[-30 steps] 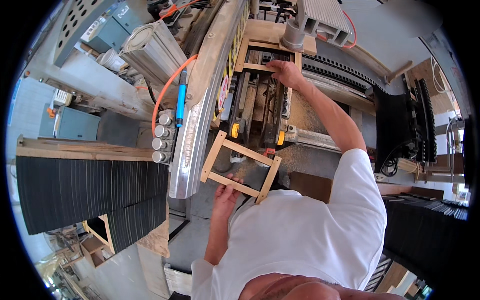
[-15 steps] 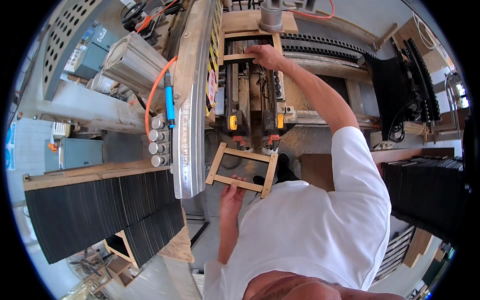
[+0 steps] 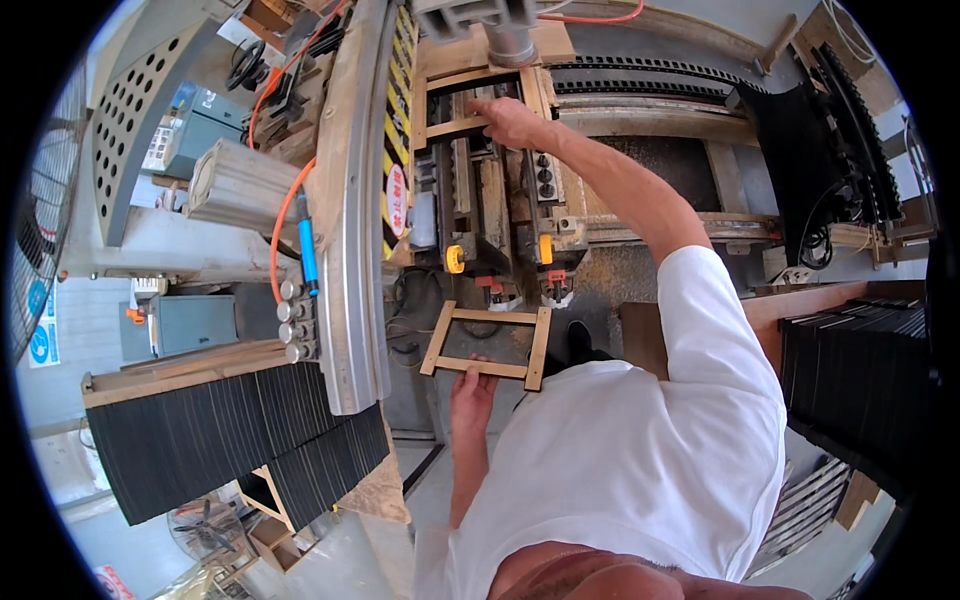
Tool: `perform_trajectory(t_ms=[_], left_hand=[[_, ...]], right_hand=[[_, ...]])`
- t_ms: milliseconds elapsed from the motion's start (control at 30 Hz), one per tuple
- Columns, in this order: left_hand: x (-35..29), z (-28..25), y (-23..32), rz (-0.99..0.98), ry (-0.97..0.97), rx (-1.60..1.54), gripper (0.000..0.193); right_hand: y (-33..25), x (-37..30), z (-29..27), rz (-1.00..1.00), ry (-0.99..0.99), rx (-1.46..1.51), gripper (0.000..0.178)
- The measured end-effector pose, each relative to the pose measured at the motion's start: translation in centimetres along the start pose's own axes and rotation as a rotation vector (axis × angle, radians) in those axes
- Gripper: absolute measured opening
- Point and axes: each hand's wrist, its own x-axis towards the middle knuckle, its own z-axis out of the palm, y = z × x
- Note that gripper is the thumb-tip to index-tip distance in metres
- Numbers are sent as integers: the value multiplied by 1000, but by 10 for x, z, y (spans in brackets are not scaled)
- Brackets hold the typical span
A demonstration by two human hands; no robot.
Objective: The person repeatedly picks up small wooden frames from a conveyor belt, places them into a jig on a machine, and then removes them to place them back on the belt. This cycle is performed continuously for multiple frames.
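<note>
My left hand [image 3: 472, 398] is closed on the near rail of a light wooden rectangular frame [image 3: 492, 316], held low in front of my body. That frame has dark edges and is open in the middle. At the far end of my reach, my right hand [image 3: 510, 124] is closed on the near rail of a second wooden frame [image 3: 452, 130], which sits on the machine [image 3: 492, 250]. Its thumb is partly hidden. A round metal cylinder [image 3: 512, 46] stands just beyond that second frame, near a flat wooden board.
A metal beam [image 3: 352, 250] with a yellow-black warning strip runs along the left of the machine. Dense rows of black-edged panels stand on the left [image 3: 190, 430] and right [image 3: 850, 375]. Black cable chains [image 3: 650, 75] lie at the far right. Orange hoses loop over the left side.
The whole view has shifted, with the machine now further left. The frame in my left hand has turned more level. My right hand keeps its hold on the far frame.
</note>
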Motion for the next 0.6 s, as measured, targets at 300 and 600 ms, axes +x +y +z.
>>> perform_trajectory(t_ms=[300,600], left_hand=[[12,1,-14,47,80,114,32],[-29,-9,-24,184,296,123,36]], right_hand=[[3,1,-7,-115,-131,-212,50],[11,1,-11,-234,-48,-227,50]])
